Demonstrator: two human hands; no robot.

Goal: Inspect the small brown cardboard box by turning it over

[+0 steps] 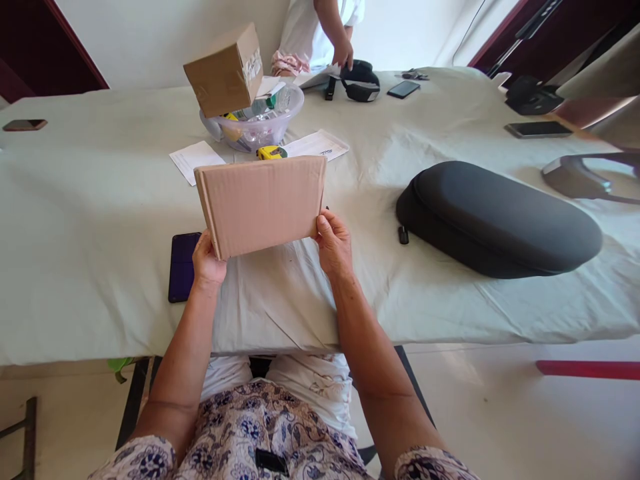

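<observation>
A flat brown cardboard box (265,207) is held up over the table, tilted so that its broad face turns toward me. My left hand (207,260) grips its lower left corner, while my right hand (334,240) pinches its lower right edge with the thumb in front. A dark blue phone (181,267) lies on the cloth just left of my left hand. Behind the box, a yellow tape measure (271,153) and a white printed sheet (320,144) partly show.
A lilac plastic basin (260,130) holds plastic packaging, with a larger cardboard box (223,77) leaning on top. At right lies a big black zippered case (500,217). Across the table a person's hand (343,53) touches papers near a small black case (361,81).
</observation>
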